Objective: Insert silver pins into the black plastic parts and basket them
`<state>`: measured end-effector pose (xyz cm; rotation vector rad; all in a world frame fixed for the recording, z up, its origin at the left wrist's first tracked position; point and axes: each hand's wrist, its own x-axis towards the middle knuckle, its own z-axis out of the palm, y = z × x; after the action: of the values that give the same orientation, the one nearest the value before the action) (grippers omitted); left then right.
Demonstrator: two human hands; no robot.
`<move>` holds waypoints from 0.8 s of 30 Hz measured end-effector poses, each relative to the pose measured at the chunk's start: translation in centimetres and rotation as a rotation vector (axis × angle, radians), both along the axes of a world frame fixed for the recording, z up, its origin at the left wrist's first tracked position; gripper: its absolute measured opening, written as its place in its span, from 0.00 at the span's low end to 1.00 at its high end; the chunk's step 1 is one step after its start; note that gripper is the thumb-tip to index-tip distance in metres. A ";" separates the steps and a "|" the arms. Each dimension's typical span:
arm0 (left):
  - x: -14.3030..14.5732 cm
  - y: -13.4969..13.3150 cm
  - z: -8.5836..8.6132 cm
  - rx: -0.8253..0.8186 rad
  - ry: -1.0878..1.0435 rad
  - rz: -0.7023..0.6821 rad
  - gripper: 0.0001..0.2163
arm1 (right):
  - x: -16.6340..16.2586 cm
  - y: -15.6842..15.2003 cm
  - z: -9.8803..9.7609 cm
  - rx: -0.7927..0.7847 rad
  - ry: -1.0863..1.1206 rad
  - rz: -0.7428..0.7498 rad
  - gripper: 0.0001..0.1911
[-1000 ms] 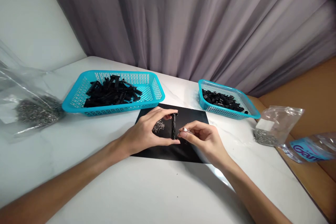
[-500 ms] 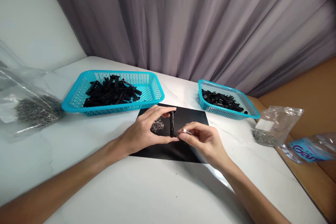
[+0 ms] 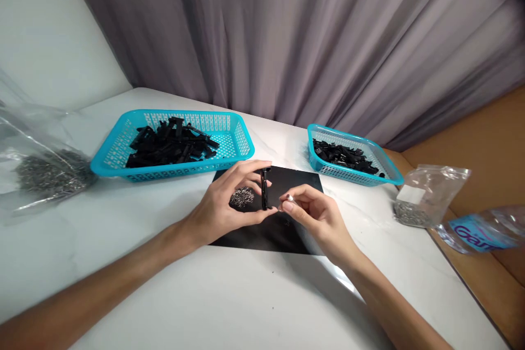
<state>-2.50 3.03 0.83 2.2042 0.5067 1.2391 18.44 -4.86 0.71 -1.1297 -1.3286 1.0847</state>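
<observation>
My left hand (image 3: 223, 202) holds a slim black plastic part (image 3: 264, 188) upright between thumb and fingers, over a black mat (image 3: 287, 229). My right hand (image 3: 314, 213) pinches a small silver metal piece (image 3: 289, 197) just right of the black part, almost touching it. A little heap of silver metal pieces (image 3: 241, 197) lies on the mat behind my left hand's fingers.
A large teal basket (image 3: 123, 149) of black plastic parts stands at the back left, a smaller teal basket (image 3: 389, 167) of black parts at the back right. Clear bags of metal pieces lie at far left (image 3: 45, 172) and far right (image 3: 422, 197). A grey curtain hangs behind.
Both hands with the black part and the silver piece have shifted slightly left and up in view; the silver piece has drawn closer to the black part.
</observation>
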 end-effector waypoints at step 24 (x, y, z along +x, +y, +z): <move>-0.2 -0.6 -0.5 -0.176 0.081 -0.051 0.34 | -1.8 -0.8 0.4 -0.080 0.077 -0.114 0.14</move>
<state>-2.66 2.41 0.35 2.1110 0.5658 1.0411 16.68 -5.63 1.07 -1.1961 -1.1560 1.0938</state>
